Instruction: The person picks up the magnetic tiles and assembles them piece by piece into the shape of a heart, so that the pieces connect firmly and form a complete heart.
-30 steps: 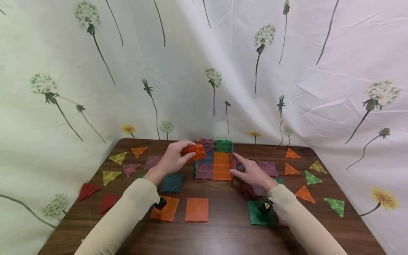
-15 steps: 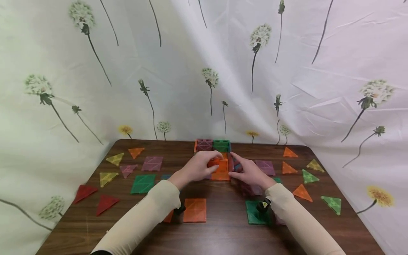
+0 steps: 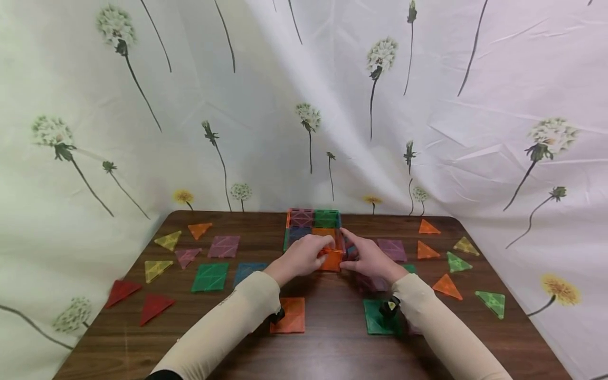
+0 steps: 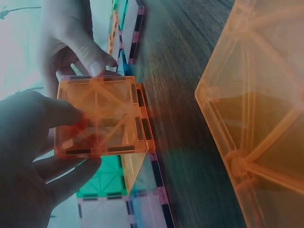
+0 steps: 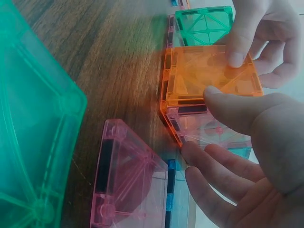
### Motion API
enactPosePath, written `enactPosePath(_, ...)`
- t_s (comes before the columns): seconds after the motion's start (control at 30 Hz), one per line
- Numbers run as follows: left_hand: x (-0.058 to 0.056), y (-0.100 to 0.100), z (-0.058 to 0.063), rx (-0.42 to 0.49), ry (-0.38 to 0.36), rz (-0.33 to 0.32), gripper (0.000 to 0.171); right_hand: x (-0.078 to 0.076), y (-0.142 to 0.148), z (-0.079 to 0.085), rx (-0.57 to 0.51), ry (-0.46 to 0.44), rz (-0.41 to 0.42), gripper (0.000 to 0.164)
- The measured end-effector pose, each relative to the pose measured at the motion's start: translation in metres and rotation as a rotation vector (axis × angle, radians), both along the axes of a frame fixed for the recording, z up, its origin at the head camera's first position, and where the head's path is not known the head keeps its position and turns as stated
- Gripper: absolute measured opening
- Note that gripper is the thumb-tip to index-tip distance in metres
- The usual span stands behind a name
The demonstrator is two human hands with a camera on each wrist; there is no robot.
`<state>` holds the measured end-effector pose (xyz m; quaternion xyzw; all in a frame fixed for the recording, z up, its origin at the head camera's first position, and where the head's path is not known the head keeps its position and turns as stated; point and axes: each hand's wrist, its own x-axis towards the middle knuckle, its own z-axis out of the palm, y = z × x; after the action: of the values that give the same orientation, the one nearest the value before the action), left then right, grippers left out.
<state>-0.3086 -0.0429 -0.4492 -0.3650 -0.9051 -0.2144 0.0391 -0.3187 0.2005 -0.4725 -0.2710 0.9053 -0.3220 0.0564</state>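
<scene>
My left hand (image 3: 304,256) pinches an orange square magnetic tile (image 4: 97,130), thumb on its near face. The tile stands upright at the front edge of a low box (image 3: 300,217) built of coloured magnetic tiles, over an orange floor tile (image 3: 324,231). At the box's right side, my right hand (image 3: 370,256) steadies the wall with extended fingers. Its thumb (image 5: 223,102) touches the orange tile's corner, beside a pink wall tile (image 5: 209,126). The left hand covers part of the box's front left in the head view.
Square tiles lie around the box: a green one (image 3: 210,277), a blue one (image 3: 249,272), an orange one (image 3: 293,316) in front, and another green one (image 3: 375,316). Triangular tiles lie along both sides, including a red one (image 3: 155,307). A patterned cloth (image 3: 266,132) hangs behind the table.
My left hand has carried the orange tile rightward and down from above the box's left side to its front edge. The right hand has stayed at the right wall.
</scene>
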Motion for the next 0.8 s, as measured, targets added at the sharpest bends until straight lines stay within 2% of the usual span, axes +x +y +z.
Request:
enactPosePath(0.4,0.005,-0.003,-0.002,0.012,-0.001,0.010,0.019,0.001,-0.003,-0.002,0.010,0.022,0.004,0.093)
enactPosePath(0.6,0.007,-0.007,-0.004,0.026,-0.008,0.015,0.018,0.003,-0.004,-0.003,0.002,0.006,0.010,0.091)
enactPosePath(0.8,0.008,-0.023,0.007,0.133,0.027,0.001,0.019,0.002,-0.002,-0.001,-0.003,0.041,0.007,0.088)
